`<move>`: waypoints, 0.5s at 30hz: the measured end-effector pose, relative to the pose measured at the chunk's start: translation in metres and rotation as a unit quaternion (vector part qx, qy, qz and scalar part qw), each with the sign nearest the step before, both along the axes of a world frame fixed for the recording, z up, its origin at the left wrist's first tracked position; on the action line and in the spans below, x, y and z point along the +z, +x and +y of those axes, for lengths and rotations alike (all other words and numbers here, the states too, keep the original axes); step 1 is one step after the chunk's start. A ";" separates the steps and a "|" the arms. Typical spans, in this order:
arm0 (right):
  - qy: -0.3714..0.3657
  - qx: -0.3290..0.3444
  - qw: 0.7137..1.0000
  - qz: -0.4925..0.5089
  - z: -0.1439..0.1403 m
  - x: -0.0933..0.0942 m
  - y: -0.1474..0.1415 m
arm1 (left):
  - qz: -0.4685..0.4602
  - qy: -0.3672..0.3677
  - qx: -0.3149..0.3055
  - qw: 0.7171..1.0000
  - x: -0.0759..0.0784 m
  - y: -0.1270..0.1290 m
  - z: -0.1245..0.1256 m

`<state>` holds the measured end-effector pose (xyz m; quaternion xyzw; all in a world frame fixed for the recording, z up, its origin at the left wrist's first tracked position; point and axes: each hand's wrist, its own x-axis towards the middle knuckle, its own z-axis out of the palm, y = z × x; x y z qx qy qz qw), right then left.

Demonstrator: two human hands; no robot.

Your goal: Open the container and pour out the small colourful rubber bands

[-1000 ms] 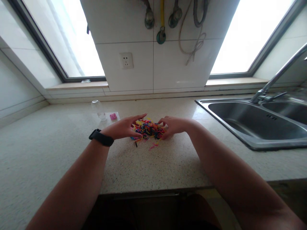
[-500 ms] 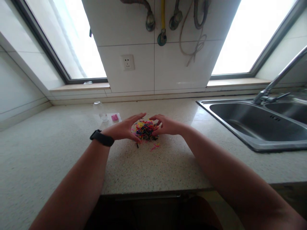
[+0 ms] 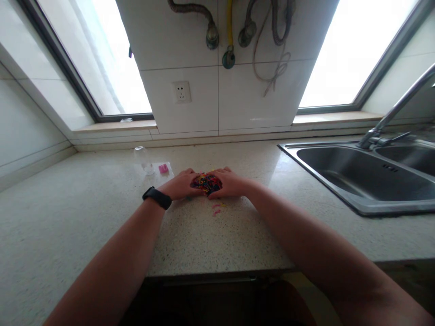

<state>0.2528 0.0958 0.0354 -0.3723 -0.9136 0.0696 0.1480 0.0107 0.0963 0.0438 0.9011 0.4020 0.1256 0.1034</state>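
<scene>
**Item count, worktop**

Two hands: left hand (image 3: pixel 180 186), right hand (image 3: pixel 228 183). One heap of small coloured bands (image 3: pixel 205 183); individual bands too small to count. One wristband (image 3: pixel 157 198). One clear bottle (image 3: pixel 142 159). One pink piece (image 3: pixel 163 168). One wall socket (image 3: pixel 181 92). One tap (image 3: pixel 390 118).

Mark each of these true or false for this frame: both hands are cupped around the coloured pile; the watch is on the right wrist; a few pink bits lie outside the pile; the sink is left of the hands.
1. Both hands cup the coloured pile: true; the left hand and right hand press in from either side.
2. The black watch is on the right wrist: false, it is on the left.
3. A few pink bits lie loose outside the pile: true.
4. The sink is left of the hands: false, it is to the right.
</scene>
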 end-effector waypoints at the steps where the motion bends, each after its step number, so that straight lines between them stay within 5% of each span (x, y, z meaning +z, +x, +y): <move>1: 0.002 0.006 1.000 0.010 0.001 0.000 -0.001 | -0.016 -0.001 -0.013 1.000 0.000 0.003 0.000; 10: -0.029 -0.035 0.985 0.164 0.007 -0.006 -0.007 | -0.136 -0.023 0.041 0.990 0.000 0.015 -0.004; 15: -0.047 -0.081 0.962 0.257 0.006 -0.001 -0.010 | -0.277 -0.129 0.042 0.951 -0.004 0.016 0.002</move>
